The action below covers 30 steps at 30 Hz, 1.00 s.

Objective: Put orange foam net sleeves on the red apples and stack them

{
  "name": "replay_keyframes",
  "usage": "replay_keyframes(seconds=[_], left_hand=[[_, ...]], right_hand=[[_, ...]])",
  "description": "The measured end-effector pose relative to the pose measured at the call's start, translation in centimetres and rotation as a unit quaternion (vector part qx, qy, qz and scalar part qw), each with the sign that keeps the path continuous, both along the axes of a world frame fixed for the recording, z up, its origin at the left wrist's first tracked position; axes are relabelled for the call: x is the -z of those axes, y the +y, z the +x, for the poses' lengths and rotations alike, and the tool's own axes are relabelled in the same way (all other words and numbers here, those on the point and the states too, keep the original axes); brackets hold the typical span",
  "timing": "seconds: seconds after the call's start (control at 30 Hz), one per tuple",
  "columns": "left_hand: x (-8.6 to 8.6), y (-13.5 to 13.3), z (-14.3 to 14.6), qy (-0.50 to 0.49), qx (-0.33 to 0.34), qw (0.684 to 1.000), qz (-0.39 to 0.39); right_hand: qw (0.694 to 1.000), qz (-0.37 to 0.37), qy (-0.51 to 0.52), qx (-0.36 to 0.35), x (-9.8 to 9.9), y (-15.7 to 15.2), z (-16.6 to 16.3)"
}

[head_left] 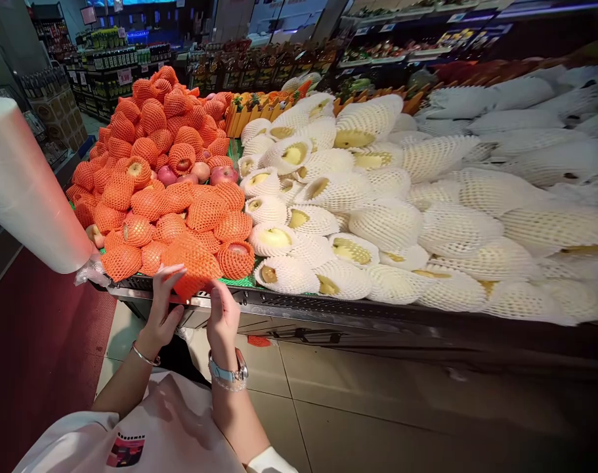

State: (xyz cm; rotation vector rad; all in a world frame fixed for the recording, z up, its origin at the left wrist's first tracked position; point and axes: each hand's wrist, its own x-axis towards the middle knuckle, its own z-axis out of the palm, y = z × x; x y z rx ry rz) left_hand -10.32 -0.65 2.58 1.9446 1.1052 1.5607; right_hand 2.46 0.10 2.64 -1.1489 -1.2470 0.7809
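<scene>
Orange foam net: the sleeve [194, 259] lies between and just ahead of the two hands, at the near edge of the heap; its lower corner hangs over the display rim [299, 302]. Whether fruit sits inside: cannot tell.
Left hand: the hand [161, 309] is at the net's left side, fingertips touching its edge, thumb spread away below; firm pinch not confirmed.
Right hand: the hand [223, 316] is at the net's lower right, fingers bent, tips against its edge; closure on it unclear. Hands apart, net between them.
Handling (judged): net itself light, soft, stretchy, low slip; likely to tear if pulled hard. Any fruit within would add weight and bruise easily.
Hold (judged): opposite edges of the net, gentle pinch; if filled, a palm beneath.
Beyond the hands: heap of orange-netted fruit [148, 203], with a few bare red fruits [224, 175] among it.
Right of the hands: pale yellow fruit in white nets [323, 220], in rows.
Left of the hands: large plastic roll [30, 184], upright but tilted.
Below the right hand: orange scrap [258, 341] on the tiled floor [328, 381].
</scene>
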Motion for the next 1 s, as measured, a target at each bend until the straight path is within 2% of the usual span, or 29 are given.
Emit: replay_keyframes(seconds=[0.07,0.13,0.2,0.3,0.47,0.57,0.67,0.77,0.83,1.0], left_hand=[[0.1,0.1,0.3,-0.026,-0.048,0.998,-0.019],[0.1,0.3,0.5,-0.011,-0.084,0.995,-0.048],[0.0,0.5,0.5,0.003,-0.099,0.993,-0.071],[0.0,0.6,0.4,-0.007,-0.129,0.989,-0.067],[0.2,0.4,-0.1,-0.023,-0.202,0.979,-0.016],[0.8,0.5,-0.3,0.006,-0.259,0.965,0.027],[1.3,0.6,0.1,0.059,-0.226,0.971,0.051],[1.6,0.5,0.9,0.086,-0.198,0.974,0.074],[1.7,0.3,1.4,0.086,-0.205,0.971,0.089],[1.7,0.1,1.8,0.069,-0.21,0.969,0.112]], right_hand=[[0.999,0.014,-0.045,-0.002,0.1,-0.1,0.4],[0.997,0.019,-0.071,-0.029,0.2,-0.3,0.8],[0.994,0.023,-0.084,-0.06,0.4,-0.4,1.0],[0.992,0.017,-0.096,-0.074,0.7,-0.5,1.1],[0.991,-0.066,-0.096,-0.06,0.8,-0.5,1.3],[0.982,-0.148,-0.066,-0.101,0.9,-0.4,1.5],[0.965,-0.207,0.019,-0.158,1.2,-0.6,0.9],[0.974,-0.167,0.133,-0.078,1.5,-1.3,-0.4],[0.977,-0.137,0.16,-0.034,1.6,-1.6,-1.0],[0.954,-0.182,0.198,-0.132,1.3,-2.0,-1.3]])
